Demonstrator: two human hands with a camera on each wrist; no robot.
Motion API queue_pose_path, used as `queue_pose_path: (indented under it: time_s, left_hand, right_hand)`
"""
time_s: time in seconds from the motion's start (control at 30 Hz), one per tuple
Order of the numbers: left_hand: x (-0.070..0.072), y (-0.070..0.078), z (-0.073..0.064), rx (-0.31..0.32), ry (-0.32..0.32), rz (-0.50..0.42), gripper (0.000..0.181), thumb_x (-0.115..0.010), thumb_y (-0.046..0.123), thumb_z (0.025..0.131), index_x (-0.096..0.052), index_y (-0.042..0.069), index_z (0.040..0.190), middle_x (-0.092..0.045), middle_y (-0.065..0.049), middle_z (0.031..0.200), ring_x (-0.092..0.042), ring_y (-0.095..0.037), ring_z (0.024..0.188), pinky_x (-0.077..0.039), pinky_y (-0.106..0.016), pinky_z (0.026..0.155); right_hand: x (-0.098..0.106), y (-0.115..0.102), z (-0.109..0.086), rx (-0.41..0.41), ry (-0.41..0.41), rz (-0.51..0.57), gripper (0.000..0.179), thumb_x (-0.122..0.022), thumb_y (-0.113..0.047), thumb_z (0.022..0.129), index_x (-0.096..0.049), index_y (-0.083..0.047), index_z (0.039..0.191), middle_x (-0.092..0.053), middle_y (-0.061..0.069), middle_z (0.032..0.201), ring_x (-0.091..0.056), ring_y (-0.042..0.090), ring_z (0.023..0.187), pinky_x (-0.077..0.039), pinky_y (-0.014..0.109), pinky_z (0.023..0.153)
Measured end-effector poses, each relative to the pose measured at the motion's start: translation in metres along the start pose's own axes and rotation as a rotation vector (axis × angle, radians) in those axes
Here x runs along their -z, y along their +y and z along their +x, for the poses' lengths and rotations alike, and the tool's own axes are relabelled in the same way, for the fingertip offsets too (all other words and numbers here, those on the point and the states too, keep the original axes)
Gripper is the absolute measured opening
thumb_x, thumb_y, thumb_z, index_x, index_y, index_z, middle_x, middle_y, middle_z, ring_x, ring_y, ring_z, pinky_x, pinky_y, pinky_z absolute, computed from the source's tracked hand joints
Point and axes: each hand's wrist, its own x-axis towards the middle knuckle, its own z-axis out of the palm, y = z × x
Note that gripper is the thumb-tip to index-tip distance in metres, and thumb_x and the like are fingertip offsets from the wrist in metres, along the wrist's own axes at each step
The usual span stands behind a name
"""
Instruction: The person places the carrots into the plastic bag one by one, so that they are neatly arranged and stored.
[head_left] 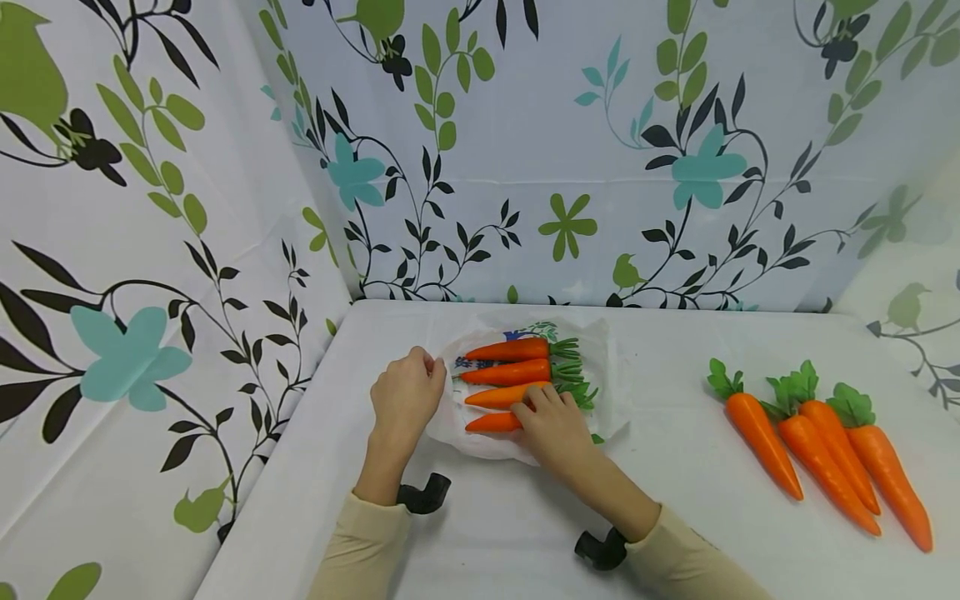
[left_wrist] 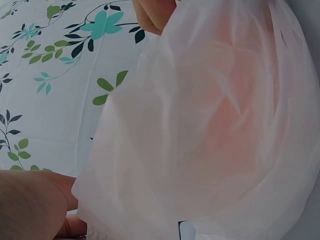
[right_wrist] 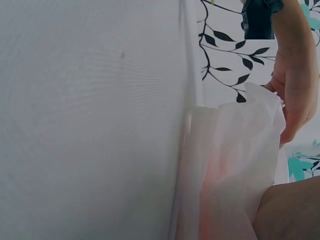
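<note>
Several orange carrots with green tops lie side by side on a thin white plastic bag printed in blue and green. My left hand pinches the bag's left edge; in the right wrist view that hand holds the raised plastic. Over the lowest carrot, my right hand curls its fingers near the leafy end, partly hiding it. Orange shows faintly through the bag in the left wrist view, where the left hand is at lower left.
Several larger carrots with leafy tops lie in a loose group on the right of the white table. A leaf-patterned cloth hangs behind and to the left. Each wrist wears a black camera mount.
</note>
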Motion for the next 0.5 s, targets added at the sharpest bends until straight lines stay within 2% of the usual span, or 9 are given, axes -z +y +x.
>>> queue_pose_path:
  time_s: [0.3, 0.5]
  left_hand:
    - [0.0014, 0.0009, -0.0004, -0.002, 0.000, 0.000, 0.026, -0.058, 0.029, 0.097, -0.064, 0.007, 0.085, -0.062, -0.007, 0.067, -0.054, -0.022, 0.053, -0.042, -0.031, 0.048]
    - [0.0013, 0.0006, -0.0006, -0.002, -0.002, -0.002, 0.026, -0.058, 0.029, 0.097, -0.065, 0.007, 0.085, -0.062, -0.007, 0.067, -0.054, -0.021, 0.054, -0.042, -0.031, 0.048]
  right_hand:
    - [-0.0071, 0.0005, -0.0018, 0.019, 0.041, -0.024, 0.032, -0.085, -0.033, 0.079, -0.072, -0.013, 0.102, -0.063, 0.005, 0.095, -0.056, 0.026, 0.096, -0.046, 0.040, 0.078]
    - [-0.0097, 0.0010, -0.0031, 0.020, 0.029, -0.027, 0.033, -0.085, -0.034, 0.078, -0.074, -0.013, 0.101, -0.061, 0.006, 0.096, -0.055, 0.026, 0.095, -0.045, 0.039, 0.077]
